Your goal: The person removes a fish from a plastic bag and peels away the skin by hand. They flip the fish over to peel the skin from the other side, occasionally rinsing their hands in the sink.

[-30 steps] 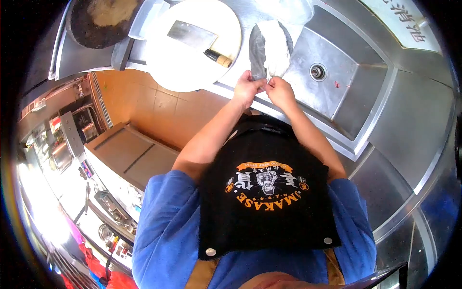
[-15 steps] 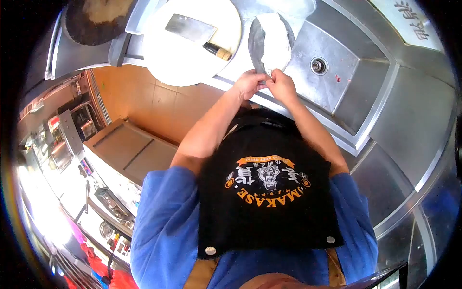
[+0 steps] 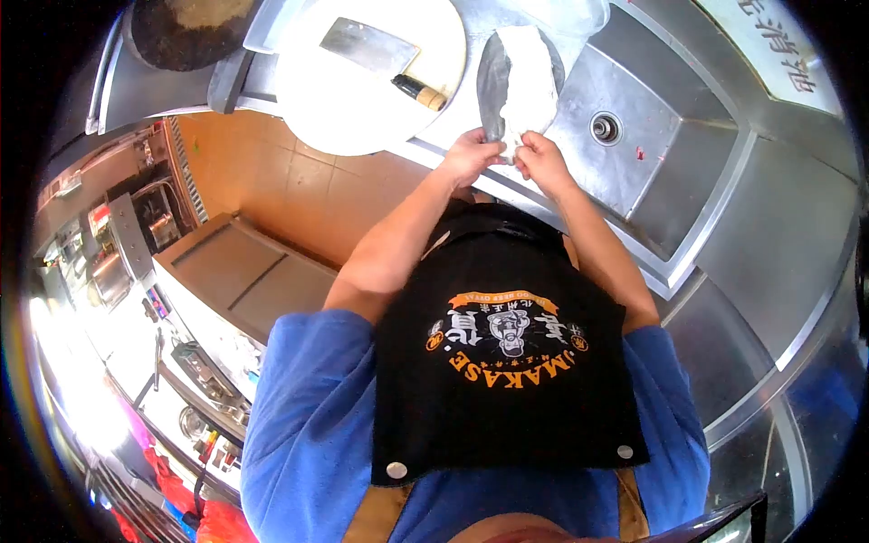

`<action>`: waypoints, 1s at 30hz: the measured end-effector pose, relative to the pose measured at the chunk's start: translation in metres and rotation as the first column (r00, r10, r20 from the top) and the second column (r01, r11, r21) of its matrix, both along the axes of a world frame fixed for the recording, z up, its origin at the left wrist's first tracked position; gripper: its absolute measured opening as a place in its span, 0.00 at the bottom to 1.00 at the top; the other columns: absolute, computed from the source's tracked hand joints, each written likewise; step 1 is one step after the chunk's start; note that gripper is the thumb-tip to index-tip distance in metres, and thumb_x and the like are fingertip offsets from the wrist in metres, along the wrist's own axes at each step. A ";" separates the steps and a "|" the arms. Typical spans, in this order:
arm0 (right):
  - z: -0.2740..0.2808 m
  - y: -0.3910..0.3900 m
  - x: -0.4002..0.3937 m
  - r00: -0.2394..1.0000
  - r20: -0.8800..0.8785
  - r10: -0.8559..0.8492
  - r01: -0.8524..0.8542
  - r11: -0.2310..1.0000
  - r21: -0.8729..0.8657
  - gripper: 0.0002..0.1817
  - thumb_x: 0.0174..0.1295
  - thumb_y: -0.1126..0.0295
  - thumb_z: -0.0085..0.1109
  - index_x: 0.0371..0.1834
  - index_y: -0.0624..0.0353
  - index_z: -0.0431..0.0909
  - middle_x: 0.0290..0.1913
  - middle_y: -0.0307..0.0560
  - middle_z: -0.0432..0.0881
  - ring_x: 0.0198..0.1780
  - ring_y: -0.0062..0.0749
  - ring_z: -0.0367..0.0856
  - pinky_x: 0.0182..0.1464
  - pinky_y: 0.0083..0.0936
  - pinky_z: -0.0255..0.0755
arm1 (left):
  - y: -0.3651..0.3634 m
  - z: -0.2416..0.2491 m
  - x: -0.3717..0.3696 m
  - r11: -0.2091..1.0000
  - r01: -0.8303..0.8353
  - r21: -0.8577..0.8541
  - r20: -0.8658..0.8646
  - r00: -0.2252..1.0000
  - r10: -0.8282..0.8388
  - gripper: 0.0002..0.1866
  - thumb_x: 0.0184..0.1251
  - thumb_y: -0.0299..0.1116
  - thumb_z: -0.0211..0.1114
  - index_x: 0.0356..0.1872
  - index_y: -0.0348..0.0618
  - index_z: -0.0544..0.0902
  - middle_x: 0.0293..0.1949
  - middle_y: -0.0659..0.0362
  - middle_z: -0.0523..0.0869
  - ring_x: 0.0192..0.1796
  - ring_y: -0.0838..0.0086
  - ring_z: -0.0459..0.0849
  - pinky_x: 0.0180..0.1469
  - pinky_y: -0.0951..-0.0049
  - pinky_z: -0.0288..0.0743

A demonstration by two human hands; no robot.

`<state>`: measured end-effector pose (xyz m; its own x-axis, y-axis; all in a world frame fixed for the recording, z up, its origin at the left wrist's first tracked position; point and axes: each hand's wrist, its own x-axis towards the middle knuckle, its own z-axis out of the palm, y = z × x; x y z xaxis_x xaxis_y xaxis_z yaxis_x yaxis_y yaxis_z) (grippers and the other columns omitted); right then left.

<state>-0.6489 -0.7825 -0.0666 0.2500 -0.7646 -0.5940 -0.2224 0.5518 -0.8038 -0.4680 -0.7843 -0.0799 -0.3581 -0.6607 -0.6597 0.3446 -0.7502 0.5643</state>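
Observation:
A long, limp piece, dark grey along its left side and white on the right, lies on the metal counter beside the sink. Its white part [image 3: 530, 81] looks folded or crumpled, and I cannot tell what it is made of. At the near, narrow end, my left hand [image 3: 472, 157] is closed on the grey edge [image 3: 493, 113]. My right hand [image 3: 543, 163] pinches the white end just beside it, with a small gap between the two hands. Both sets of fingertips hide part of that end.
Left of the piece, a round white cutting board [image 3: 317, 113] carries a cleaver [image 3: 367, 47] with a wooden-ended handle. On the right is a steel sink [image 3: 625, 172] with a drain and a small red scrap. A dark round block [image 3: 186, 45] stands at far left.
My hands have drawn slightly apart at the near end of the piece, the right one moving right. The whole view has shifted a little; the cleaver remains on the board.

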 end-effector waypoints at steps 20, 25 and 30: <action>0.012 0.006 0.006 0.948 -0.311 0.075 -0.153 0.960 -0.235 0.10 0.59 0.70 0.58 0.28 0.64 0.69 0.22 0.47 0.75 0.26 0.28 0.76 0.29 0.29 0.70 | 0.008 0.022 -0.021 0.994 0.006 -0.108 0.219 0.976 0.018 0.17 0.62 0.29 0.68 0.49 0.33 0.77 0.40 0.56 0.85 0.41 0.72 0.83 0.45 0.72 0.77; 0.001 0.011 -0.010 0.893 -0.442 -0.083 -0.046 0.960 -0.274 0.13 0.54 0.65 0.61 0.28 0.64 0.71 0.24 0.59 0.76 0.26 0.49 0.75 0.33 0.39 0.70 | 0.009 0.026 -0.018 0.955 0.036 -0.293 0.563 0.814 0.142 0.17 0.58 0.26 0.64 0.49 0.30 0.77 0.40 0.55 0.85 0.39 0.74 0.83 0.42 0.74 0.77; 0.032 -0.007 -0.015 0.976 -0.057 -0.211 0.213 0.977 0.025 0.13 0.63 0.70 0.58 0.25 0.60 0.65 0.22 0.43 0.74 0.25 0.23 0.74 0.28 0.23 0.69 | 0.003 0.035 -0.017 0.967 -0.241 0.081 0.023 0.971 0.240 0.16 0.66 0.28 0.63 0.53 0.34 0.76 0.44 0.54 0.85 0.45 0.71 0.84 0.46 0.72 0.79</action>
<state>-0.6643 -0.7892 -0.0346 0.0515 -0.7780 -0.6261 -0.1398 0.6152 -0.7759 -0.4846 -0.7812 -0.0446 -0.1871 -0.6691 -0.7192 0.5136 -0.6907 0.5090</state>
